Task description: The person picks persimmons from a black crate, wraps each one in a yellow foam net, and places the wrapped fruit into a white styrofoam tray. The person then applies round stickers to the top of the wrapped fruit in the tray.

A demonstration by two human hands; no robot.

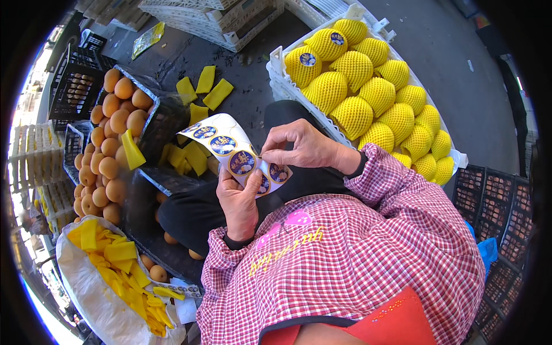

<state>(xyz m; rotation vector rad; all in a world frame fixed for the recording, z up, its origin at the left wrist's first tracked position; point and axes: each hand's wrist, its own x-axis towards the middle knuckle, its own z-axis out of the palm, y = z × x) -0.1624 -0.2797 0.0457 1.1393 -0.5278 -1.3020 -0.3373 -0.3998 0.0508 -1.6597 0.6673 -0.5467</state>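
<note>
My left hand (238, 202) holds a white sheet of round stickers (230, 129) by its near edge, with the thumb on top. The stickers are dark blue with gold rims and bear writing. Over the sheet's right part, my right hand (299, 144) pinches thumb and forefinger at the edge of a round sticker (258, 152). How far that sticker is lifted is hidden by the fingers. Beyond my right hand stands a white plastic crate (290, 84) of fruit in yellow foam nets (351, 69). Two of the netted fruits at its far left corner carry round stickers.
At left, brown Asian pears (110, 167) fill lined crates, one edge (166, 101) near my knee. A white sack (75, 276) holds flat yellow foam nets (125, 263). More nets (217, 95) lie on the dark floor. White crates (207, 26) are stacked ahead; black crates (491, 194) stand right.
</note>
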